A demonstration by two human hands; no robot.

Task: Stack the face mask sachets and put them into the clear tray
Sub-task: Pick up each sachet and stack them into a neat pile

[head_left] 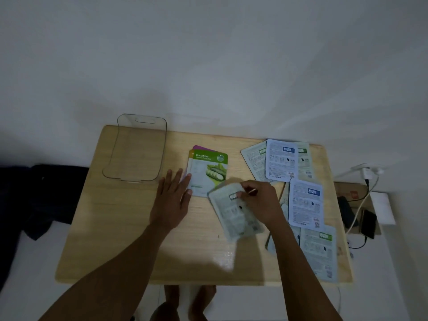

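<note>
**Clear tray still bare, stack only just begun**

Clear plastic is all we see in the tray (139, 149) at the upper left of the wooden table (129, 239): its walls and handle cut-out show, and the wood shows straight through its floor, so we judge that no sachet has gone in yet.

Just right of the tray, near the middle of the frame, lies the stack (206, 172) so far. A green Cucumber sachet (209, 167) sits face up on top, with a purple edge and an orange edge peeping out from under it, so we count at least three sachets there, loosely squared. Our left hand (172, 200) lies flat with its fingers spread and straight, its fingertips resting on the stack's lower left corner, gripping nothing.

Our right hand (259, 202) pinches a pale sachet (234, 212) at its upper edge between thumb and fingers. That sachet is back side up, blurred, tilted, and just below and to the right of the stack; we cannot tell whether it touches the table.

Along the right side of the frame the loose sachets (305, 205) remain, all back side up and overlapping: a group of about three in the upper right, and several more running down toward the lower right corner of the table.

By our judgement the task is early: most sachets are unstacked, and the move into the tray is not begun.
</note>
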